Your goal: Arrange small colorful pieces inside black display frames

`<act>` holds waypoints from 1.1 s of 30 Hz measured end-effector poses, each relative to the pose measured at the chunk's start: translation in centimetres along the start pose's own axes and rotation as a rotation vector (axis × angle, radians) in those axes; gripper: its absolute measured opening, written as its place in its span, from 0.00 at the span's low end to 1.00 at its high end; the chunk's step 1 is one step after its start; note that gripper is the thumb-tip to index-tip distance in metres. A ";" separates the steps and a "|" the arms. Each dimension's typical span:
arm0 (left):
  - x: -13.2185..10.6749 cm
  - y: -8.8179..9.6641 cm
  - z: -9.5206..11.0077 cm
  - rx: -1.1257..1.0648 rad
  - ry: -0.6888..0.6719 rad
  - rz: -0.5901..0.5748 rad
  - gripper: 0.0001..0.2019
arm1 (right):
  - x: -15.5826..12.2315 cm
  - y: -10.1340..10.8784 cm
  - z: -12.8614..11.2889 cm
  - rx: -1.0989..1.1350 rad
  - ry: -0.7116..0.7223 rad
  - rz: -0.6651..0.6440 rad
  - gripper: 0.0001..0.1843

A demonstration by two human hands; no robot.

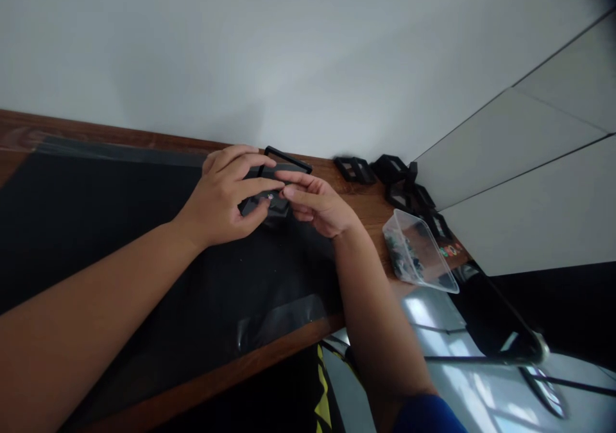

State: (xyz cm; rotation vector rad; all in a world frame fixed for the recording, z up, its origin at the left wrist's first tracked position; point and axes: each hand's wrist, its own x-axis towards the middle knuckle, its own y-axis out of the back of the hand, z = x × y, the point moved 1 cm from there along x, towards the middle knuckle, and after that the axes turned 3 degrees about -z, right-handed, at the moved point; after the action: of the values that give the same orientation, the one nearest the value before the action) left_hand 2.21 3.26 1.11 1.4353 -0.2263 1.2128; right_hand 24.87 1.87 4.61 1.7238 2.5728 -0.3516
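Near the back of the black mat [158, 292], a dark box-like piece [276, 213] sits under my fingertips, with a thin black frame [289, 157] rising behind it. My left hand [228, 195] reaches over its left side. The left fingers are stretched and apart; the thumb tip is by a small pale spot on the dark piece. My right hand [320, 205] comes from the right with thumb and fingers pinched together, the tips meeting my left index fingertip. Anything in that pinch is too small or hidden to make out.
Right of the mat, a clear plastic tub [418, 250] holds small dark parts on the wooden table [368, 205]. Several black frames [353, 170] line the wall at the back right. Small coloured rings [451, 250] lie near the table's right edge. A white wall [240, 54] stands behind.
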 end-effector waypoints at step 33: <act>-0.2 -1.6 -2.4 0.012 0.319 -0.417 0.19 | 2.0 2.3 2.5 -0.615 0.147 0.315 0.27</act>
State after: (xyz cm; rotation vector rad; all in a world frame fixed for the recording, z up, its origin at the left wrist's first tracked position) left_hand 2.01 5.64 -0.61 1.2008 0.2876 1.0741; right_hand 25.95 4.04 1.44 1.8835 2.0965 0.5332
